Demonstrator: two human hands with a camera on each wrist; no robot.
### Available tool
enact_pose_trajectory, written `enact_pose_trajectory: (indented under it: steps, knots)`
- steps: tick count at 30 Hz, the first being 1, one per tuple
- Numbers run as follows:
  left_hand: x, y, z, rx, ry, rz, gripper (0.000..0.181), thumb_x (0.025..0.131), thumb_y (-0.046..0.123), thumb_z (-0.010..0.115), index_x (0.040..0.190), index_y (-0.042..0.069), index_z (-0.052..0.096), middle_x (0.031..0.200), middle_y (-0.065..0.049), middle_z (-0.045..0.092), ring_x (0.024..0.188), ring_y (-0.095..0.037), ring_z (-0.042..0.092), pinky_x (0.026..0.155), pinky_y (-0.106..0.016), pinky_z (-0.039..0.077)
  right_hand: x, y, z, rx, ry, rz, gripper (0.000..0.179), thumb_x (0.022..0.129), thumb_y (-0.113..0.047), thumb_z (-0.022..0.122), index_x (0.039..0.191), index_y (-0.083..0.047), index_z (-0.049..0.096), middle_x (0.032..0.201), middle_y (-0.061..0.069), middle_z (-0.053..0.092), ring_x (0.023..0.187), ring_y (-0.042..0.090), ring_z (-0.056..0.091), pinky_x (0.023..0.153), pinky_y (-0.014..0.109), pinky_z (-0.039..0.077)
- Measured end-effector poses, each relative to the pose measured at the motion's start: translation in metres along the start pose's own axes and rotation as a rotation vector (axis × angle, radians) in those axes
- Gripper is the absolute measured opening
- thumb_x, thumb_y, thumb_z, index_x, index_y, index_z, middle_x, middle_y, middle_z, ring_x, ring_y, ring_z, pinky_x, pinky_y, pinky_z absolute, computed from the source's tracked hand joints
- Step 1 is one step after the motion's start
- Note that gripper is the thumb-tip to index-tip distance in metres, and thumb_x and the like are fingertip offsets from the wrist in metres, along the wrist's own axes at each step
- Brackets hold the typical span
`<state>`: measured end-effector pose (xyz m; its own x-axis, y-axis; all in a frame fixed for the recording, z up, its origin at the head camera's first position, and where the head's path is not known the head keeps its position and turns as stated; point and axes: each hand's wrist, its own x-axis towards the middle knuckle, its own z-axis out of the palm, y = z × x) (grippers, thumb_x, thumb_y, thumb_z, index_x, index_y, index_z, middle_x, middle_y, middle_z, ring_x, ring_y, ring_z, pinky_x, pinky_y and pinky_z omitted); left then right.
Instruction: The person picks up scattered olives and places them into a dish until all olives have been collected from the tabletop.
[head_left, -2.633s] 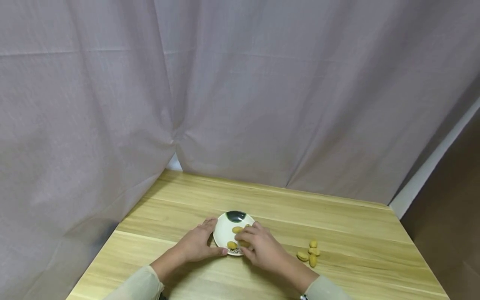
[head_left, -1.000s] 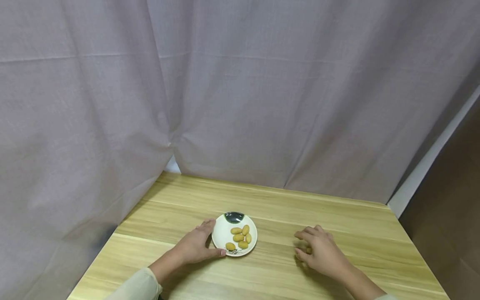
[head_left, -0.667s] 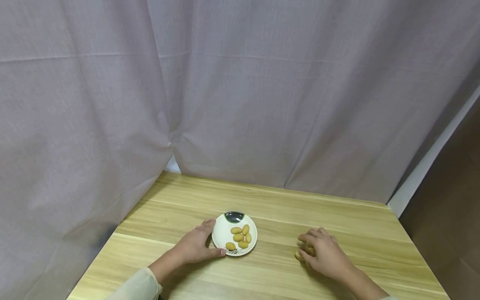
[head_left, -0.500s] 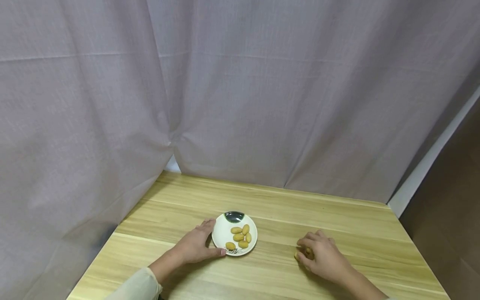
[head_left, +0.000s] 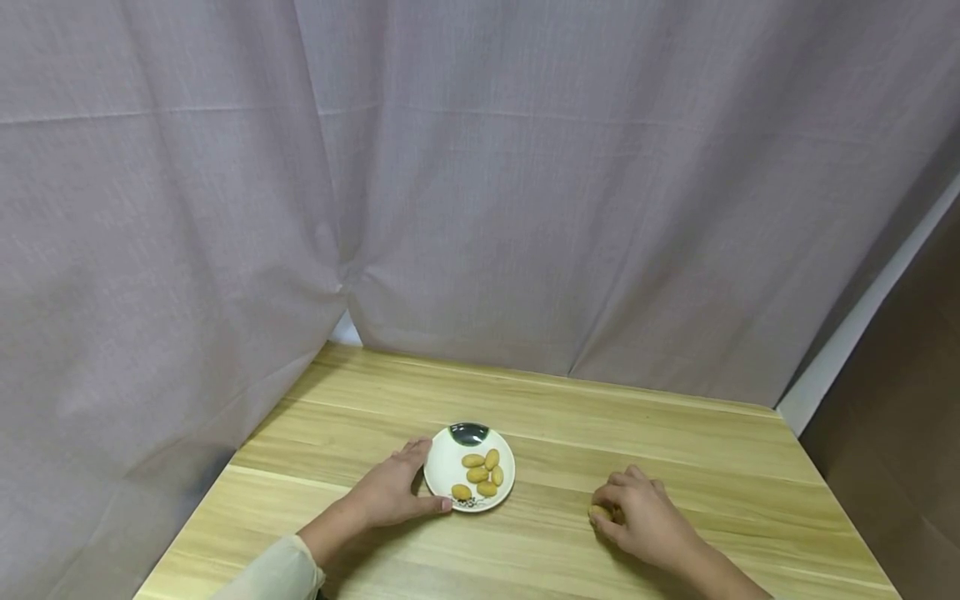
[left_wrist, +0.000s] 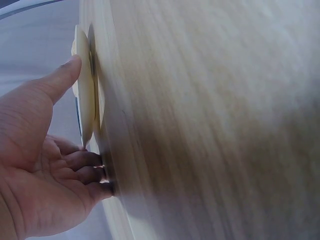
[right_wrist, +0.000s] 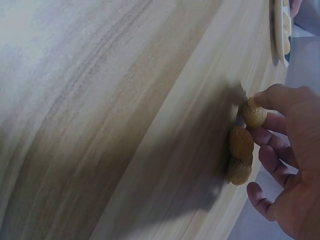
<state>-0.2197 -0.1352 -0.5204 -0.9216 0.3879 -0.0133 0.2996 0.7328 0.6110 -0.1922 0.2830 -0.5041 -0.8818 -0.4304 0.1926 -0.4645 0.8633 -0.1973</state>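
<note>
A small white plate (head_left: 452,457) with a dark green patch holds several yellow-brown nuts (head_left: 480,475). My left hand (head_left: 429,477) grips the plate's left edge, thumb on the near rim and fingers round the far side. In the left wrist view the plate (left_wrist: 82,100) stands edge-on between the thumb (left_wrist: 62,77) and the curled fingers (left_wrist: 87,165). My right hand (head_left: 604,505) lies on the table to the plate's right, curled over three loose nuts (head_left: 598,512). In the right wrist view, thumb and forefinger pinch the top nut (right_wrist: 254,115); two more nuts (right_wrist: 241,142) lie under the fingers.
The light wooden table (head_left: 540,417) is backed by a grey curtain (head_left: 480,208) at the rear and left. The table's right edge (head_left: 840,508) drops off to a brown floor. The plate's edge (right_wrist: 280,35) shows at the top of the right wrist view.
My right hand left the plate, went right to the loose nuts and curled its fingers over them, drawing slightly toward me. The left hand and plate stayed put.
</note>
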Motion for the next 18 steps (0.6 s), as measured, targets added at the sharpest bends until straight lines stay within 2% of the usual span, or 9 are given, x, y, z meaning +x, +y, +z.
enact_pose_trajectory:
  steps: [5, 9, 13, 18]
  knots:
    - [0.0, 0.0, -0.001, 0.004, -0.005, -0.003, 0.122, 0.087, 0.06, 0.089, 0.168, -0.01, 0.032, 0.174, -0.032, 0.038, 0.165, -0.048, 0.036, 0.136, -0.065, 0.032, 0.003, -0.002, 0.0, -0.014, 0.001, -0.004, 0.015, 0.088, -0.026, 0.094, 0.096, -0.025, 0.082, 0.082, -0.023, 0.055, 0.082, 0.0, 0.037, 0.071, 0.025, 0.033]
    - [0.0, 0.001, -0.002, 0.001, -0.008, -0.007, 0.122, 0.087, 0.06, 0.089, 0.168, -0.01, 0.032, 0.174, -0.032, 0.037, 0.165, -0.048, 0.035, 0.136, -0.065, 0.031, 0.005, -0.004, -0.001, -0.025, 0.039, -0.025, 0.016, 0.087, -0.026, 0.095, 0.097, -0.025, 0.082, 0.082, -0.023, 0.054, 0.082, 0.0, 0.036, 0.071, 0.023, 0.031]
    - [0.0, 0.001, -0.002, 0.006, -0.007, -0.006, 0.121, 0.088, 0.061, 0.089, 0.168, -0.01, 0.032, 0.174, -0.031, 0.038, 0.165, -0.048, 0.036, 0.135, -0.065, 0.032, 0.008, -0.009, -0.003, -0.042, 0.095, -0.053, 0.019, 0.086, -0.026, 0.096, 0.097, -0.026, 0.082, 0.086, -0.024, 0.059, 0.084, -0.001, 0.038, 0.07, 0.022, 0.03]
    - [0.0, 0.001, -0.002, 0.008, -0.008, -0.006, 0.121, 0.088, 0.06, 0.089, 0.168, -0.011, 0.032, 0.175, -0.031, 0.037, 0.165, -0.048, 0.036, 0.135, -0.065, 0.032, 0.015, -0.016, -0.007, -0.056, 0.119, -0.069, 0.021, 0.085, -0.027, 0.097, 0.099, -0.026, 0.082, 0.095, -0.02, 0.069, 0.088, -0.002, 0.044, 0.074, 0.023, 0.038]
